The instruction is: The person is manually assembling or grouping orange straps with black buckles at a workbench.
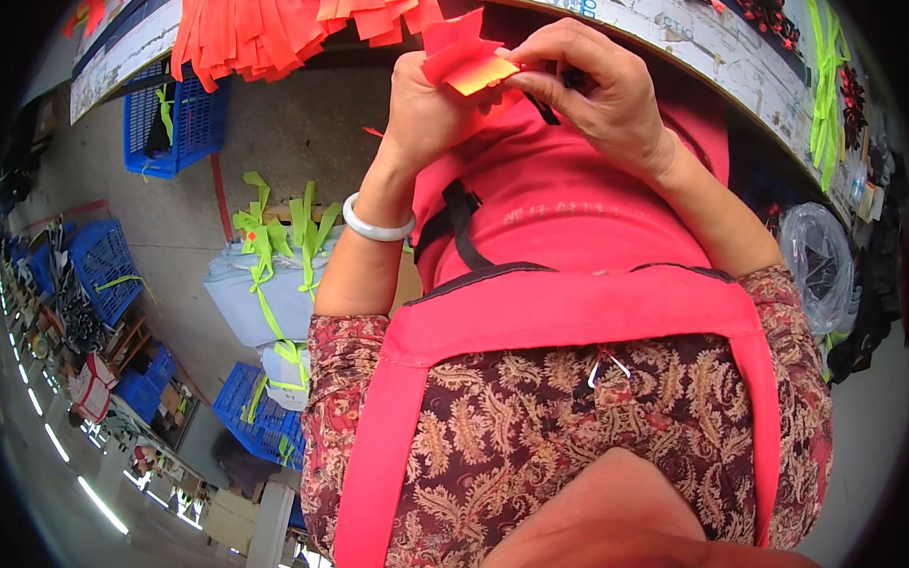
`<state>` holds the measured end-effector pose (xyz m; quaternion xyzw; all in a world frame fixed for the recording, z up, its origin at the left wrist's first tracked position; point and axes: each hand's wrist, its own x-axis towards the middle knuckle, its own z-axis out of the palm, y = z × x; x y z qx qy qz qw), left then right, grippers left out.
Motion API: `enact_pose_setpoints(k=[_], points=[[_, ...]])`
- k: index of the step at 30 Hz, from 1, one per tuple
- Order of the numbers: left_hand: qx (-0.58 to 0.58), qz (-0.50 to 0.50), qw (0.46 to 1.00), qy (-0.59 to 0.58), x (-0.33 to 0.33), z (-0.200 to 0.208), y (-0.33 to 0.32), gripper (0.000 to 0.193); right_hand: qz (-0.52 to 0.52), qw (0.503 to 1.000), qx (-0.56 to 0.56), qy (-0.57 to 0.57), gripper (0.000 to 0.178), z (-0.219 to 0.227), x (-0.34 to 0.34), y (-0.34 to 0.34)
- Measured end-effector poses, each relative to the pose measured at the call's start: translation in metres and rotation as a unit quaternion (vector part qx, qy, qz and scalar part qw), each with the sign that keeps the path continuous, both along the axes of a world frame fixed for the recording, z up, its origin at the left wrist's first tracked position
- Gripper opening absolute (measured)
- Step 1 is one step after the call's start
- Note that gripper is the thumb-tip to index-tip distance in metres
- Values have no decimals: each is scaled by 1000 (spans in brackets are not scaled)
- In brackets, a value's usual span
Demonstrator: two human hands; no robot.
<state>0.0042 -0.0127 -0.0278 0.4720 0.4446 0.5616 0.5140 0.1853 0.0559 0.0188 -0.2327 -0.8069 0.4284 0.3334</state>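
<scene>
My left hand is curled around a bright orange piece, its flaps standing up out of my grasp and the near one catching yellowish light. My right hand pinches the right edge of that same piece between thumb and forefinger; something small and dark shows among its other fingers, too hidden for me to tell what it is. The orange piece is just on the near side of the worktable, above my pink-red apron. A thick row of orange strips hangs over the table's edge, far and to the left. On the table's right side lie yellow-green strips, with small black-and-red parts farther off. A blue crate stands lower down, to the left.
</scene>
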Motion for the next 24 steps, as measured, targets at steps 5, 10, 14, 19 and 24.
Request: enact_pose_setpoints(k=[5,10,14,19,24], points=[[-29,17,999,-28,4,4,-1,17,-3,1000,-2,-10,16,0,-1,1],[-4,30,995,-95,10,-1,-2,15,-6,998,-48,40,14,-8,-2,-2],[-26,19,993,-110,10,1,-4,15,-18,990,-124,66,14,-5,-3,-8],[-51,22,996,-64,10,5,-4,16,-17,986,-155,62,13,-7,-2,-7],[-16,-7,1000,-10,6,5,-4,13,4,995,-91,26,12,-7,1,-5]])
